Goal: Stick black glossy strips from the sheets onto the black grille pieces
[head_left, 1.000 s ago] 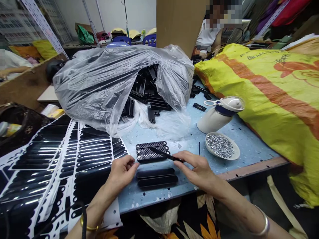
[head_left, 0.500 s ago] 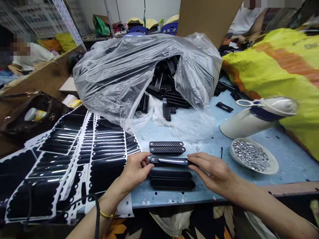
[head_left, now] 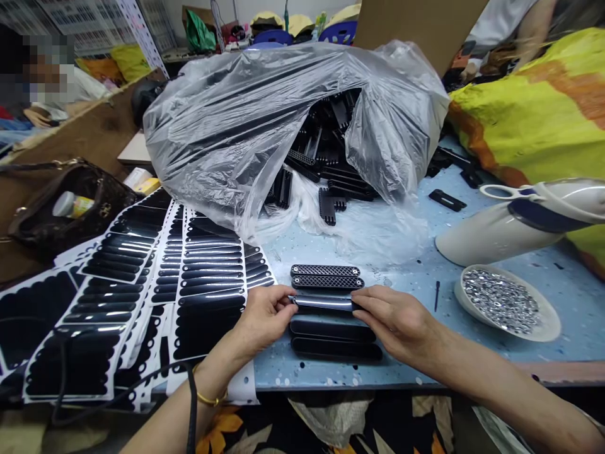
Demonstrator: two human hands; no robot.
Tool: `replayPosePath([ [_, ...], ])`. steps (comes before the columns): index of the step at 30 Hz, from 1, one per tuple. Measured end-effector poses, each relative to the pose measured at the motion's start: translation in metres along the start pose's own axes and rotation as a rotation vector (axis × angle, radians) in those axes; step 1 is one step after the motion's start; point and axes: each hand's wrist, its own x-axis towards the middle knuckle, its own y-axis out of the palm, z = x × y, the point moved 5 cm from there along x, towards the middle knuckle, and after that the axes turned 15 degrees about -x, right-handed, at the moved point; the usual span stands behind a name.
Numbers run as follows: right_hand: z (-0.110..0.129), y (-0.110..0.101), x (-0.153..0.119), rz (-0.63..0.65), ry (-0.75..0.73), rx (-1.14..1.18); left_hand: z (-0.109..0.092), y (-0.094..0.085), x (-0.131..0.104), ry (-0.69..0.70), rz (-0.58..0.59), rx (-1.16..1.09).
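Between my hands lies a glossy black sticker strip [head_left: 324,303], spread lengthwise over a black bar of which little shows. My left hand [head_left: 267,318] pinches its left end between thumb and forefinger. At the right end, my right hand [head_left: 401,318] has its thumb and fingers closed on the strip. Just behind are two black bars with a textured, diamond-patterned face [head_left: 326,276], side by side. Nearer the table edge, two smooth black bars [head_left: 333,340] lie parallel to the strip.
Sheets of black stickers [head_left: 208,271] cover the left side. A clear plastic bag [head_left: 227,120] of black parts stands behind. To the right are a bowl rim [head_left: 551,331] around small metal pieces, a white jug [head_left: 491,233], a thin black tool [head_left: 437,295] and a yellow sack [head_left: 529,126].
The strip's left end has come down over the bar's patterned end, which showed before. Both hands stay at its ends. The whole view has shifted slightly.
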Motion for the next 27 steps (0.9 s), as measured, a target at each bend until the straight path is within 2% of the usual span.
replayPosePath([
  [12, 0.0032, 0.0019, 0.0042, 0.022, -0.019, -0.032, -0.0014, 0.0008, -0.0011, -0.001, 0.021, 0.011],
  [19, 0.0089, -0.0021, 0.0085, 0.000, -0.080, -0.096, -0.0031, 0.0005, -0.0009, 0.011, 0.034, 0.037],
  [27, 0.0080, 0.0033, 0.0056, -0.015, -0.070, -0.115, -0.0011, 0.0006, 0.0011, 0.005, 0.026, 0.007],
])
